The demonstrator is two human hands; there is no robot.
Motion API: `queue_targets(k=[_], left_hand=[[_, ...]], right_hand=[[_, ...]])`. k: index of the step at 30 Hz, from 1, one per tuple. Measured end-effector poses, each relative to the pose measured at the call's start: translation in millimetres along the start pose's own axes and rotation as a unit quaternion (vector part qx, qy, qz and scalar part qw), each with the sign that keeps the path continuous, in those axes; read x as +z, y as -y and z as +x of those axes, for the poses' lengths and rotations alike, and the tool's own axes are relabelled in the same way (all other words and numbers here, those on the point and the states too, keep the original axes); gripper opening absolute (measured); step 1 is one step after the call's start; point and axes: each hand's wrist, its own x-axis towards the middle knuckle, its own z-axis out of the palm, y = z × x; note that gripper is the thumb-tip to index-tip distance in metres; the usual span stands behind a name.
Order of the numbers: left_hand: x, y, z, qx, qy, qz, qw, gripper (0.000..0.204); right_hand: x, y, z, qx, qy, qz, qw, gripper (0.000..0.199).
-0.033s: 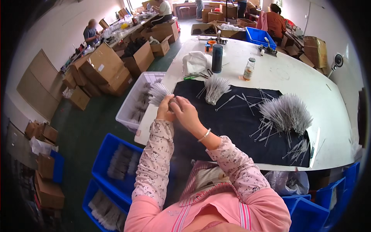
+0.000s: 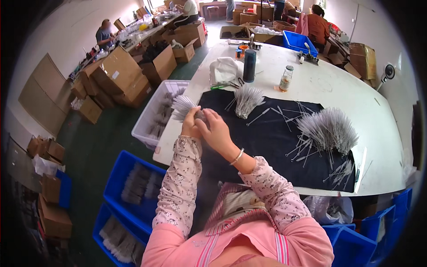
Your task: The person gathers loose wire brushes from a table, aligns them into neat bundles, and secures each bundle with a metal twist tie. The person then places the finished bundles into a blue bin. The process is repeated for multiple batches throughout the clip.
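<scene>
My left hand [image 2: 191, 124] is closed round a bundle of thin wire brushes [image 2: 183, 107], whose pale grey bristles fan out toward the far left. The fingers of my right hand [image 2: 216, 131] curl against the wire ends of that same bundle, partly hiding them. Both hands are above the left edge of a black cloth [image 2: 262, 147]. A smaller brush bunch [image 2: 247, 100] rests on the cloth beyond my right hand. Farther right lies a large brush heap [image 2: 331, 130], with single brushes scattered around it.
The white table [image 2: 380, 133] also bears a dark cylinder [image 2: 249, 66], a glass jar [image 2: 286, 80], green-handled pliers [image 2: 220, 86] and a white cloth [image 2: 224, 70]. Left of it are a white crate [image 2: 144, 118] and blue bins [image 2: 116, 178] with brushes. People sit among cartons farther back.
The whole view has shifted very slightly. My hands stay on the same bundle, with the right fingers a little farther apart.
</scene>
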Motion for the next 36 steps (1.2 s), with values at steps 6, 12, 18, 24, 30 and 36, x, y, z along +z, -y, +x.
queue_targets(k=[6, 12, 18, 24, 30, 36], left_hand=[[70.6, 83.0, -34.3, -0.037, 0.023, -0.271, 0.962, 0.026], [83.6, 121.0, -45.6, -0.052, -0.016, -0.362, 0.931, 0.028], [76.7, 109.9, -46.3, -0.079, -0.057, -0.402, 0.911, 0.031], [74.0, 98.6, -45.0, -0.12, -0.108, -0.448, 0.879, 0.034], [47.3, 108.0, -30.1, -0.046, -0.036, -0.35, 0.935, 0.041], [52.7, 125.3, -26.0, -0.015, 0.044, -0.52, 0.853, 0.044]], right_hand=[[-66.0, 43.9, -7.2, -0.149, 0.042, -0.183, 0.971, 0.054], [-66.8, -0.5, -24.4, -0.156, 0.163, -0.263, 0.938, 0.029], [-49.3, -25.2, -6.6, -0.153, 0.208, -0.252, 0.932, 0.03], [-35.8, -45.7, 15.3, -0.128, 0.242, -0.242, 0.931, 0.037], [-4.1, -68.2, 33.1, -0.286, 0.289, -0.314, 0.858, 0.035], [-0.1, -46.2, 38.0, -0.172, 0.322, -0.301, 0.881, 0.035]])
